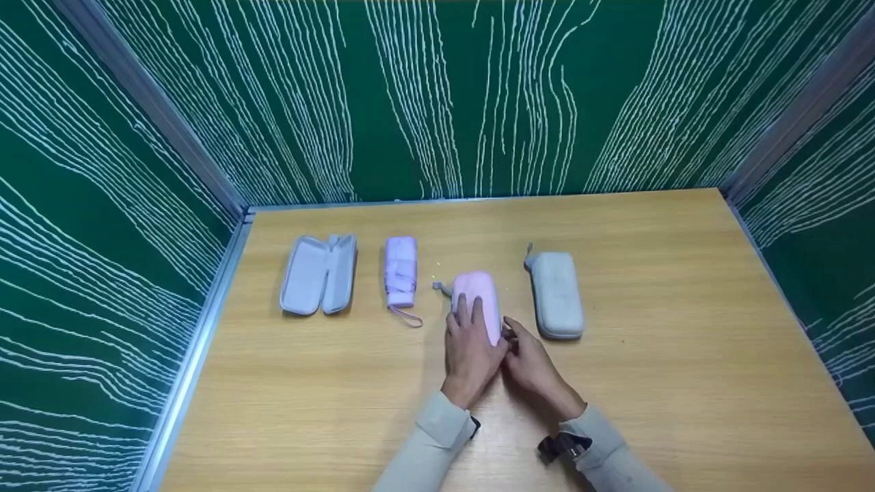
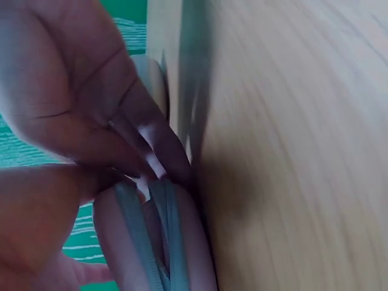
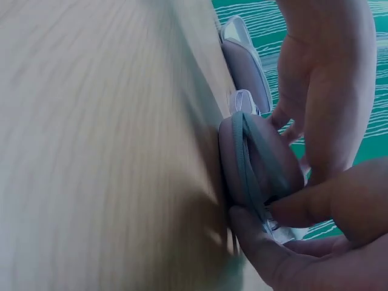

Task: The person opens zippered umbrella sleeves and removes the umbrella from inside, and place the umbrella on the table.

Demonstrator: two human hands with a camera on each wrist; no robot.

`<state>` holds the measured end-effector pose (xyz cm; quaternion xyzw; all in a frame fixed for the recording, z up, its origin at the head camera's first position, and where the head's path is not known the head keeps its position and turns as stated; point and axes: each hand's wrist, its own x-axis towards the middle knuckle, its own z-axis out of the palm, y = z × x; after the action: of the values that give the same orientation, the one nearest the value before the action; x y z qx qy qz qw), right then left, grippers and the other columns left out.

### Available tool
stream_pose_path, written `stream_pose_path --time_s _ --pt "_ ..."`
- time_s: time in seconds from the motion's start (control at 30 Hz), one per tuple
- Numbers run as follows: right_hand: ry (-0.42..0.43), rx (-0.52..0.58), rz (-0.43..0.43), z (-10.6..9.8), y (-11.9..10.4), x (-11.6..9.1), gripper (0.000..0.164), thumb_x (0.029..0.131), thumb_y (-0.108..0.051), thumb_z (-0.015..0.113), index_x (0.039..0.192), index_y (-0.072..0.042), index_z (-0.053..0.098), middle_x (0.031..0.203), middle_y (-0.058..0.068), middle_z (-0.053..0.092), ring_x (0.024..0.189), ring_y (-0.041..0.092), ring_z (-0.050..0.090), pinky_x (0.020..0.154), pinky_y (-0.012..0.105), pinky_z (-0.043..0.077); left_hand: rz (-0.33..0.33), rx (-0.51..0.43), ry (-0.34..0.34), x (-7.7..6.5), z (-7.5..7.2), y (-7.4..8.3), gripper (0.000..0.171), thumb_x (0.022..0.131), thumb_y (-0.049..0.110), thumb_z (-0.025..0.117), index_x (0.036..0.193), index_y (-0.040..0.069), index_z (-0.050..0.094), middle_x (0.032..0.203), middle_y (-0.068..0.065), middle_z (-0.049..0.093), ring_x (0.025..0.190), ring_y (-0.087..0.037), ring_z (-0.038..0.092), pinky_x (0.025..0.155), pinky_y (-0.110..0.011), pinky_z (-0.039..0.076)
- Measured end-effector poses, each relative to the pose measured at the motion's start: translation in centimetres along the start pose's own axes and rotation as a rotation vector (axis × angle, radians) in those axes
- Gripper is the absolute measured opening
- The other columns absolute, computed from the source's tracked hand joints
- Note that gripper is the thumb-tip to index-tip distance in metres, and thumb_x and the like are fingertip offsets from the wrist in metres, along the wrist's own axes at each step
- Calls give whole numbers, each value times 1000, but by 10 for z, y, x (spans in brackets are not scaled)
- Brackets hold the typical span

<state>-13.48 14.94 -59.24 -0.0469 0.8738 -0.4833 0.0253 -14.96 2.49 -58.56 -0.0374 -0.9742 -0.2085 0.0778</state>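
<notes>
In the head view a pink zip case (image 1: 484, 294) lies mid-table with grey zip edging. My left hand (image 1: 472, 348) rests on its lid, two fingers lying straight along the top and the thumb near the front right corner. At that corner my right hand (image 1: 533, 365) pinches the zipper pull, with the slider mostly hidden between thumb and finger. Both wrist views show the near end unzipped, a dark gap parting the grey zipper tapes (image 2: 170, 230). In the right wrist view, the right fingertips (image 3: 248, 224) sit low, close over the tabletop.
A closed grey case (image 1: 559, 294) lies right of the pink one. To the left are a folded purple umbrella (image 1: 400, 270) with a wrist strap and an opened grey case (image 1: 305, 277). Green walls with white lines border the wooden table (image 1: 328, 410).
</notes>
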Motion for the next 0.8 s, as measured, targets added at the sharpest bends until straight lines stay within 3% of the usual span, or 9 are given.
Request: stream_pose_path --time_s 0.23,0.37,0.63,0.8 --pt "27 17 20 3 2 3 44 97 13 55 140 20 52 125 36 67 118 48 66 106 59 51 -44 -165 -25 1 -8 -4 85 85 34 84 155 2 48 162 -22 41 133 -39 52 104 -48 51" --pt "63 35 -1 6 3 4 41 94 15 56 135 20 56 118 34 70 109 45 70 99 56 56 -54 -242 -23 2 -11 -8 84 84 30 82 154 0 48 161 -25 42 130 -40 54 105 -50 50" --pt "125 51 8 10 5 8 44 85 19 63 129 18 61 101 25 74 90 34 73 80 35 60 -84 -384 -43 4 -16 -18 82 85 23 79 155 -2 45 158 -26 45 133 -43 54 107 -53 51" --pt "140 41 21 11 4 7 47 82 21 59 128 16 63 98 22 74 87 32 72 76 30 58 -99 -496 -51 6 -23 -24 80 86 18 77 155 -5 44 158 -30 45 135 -46 55 112 -56 47"
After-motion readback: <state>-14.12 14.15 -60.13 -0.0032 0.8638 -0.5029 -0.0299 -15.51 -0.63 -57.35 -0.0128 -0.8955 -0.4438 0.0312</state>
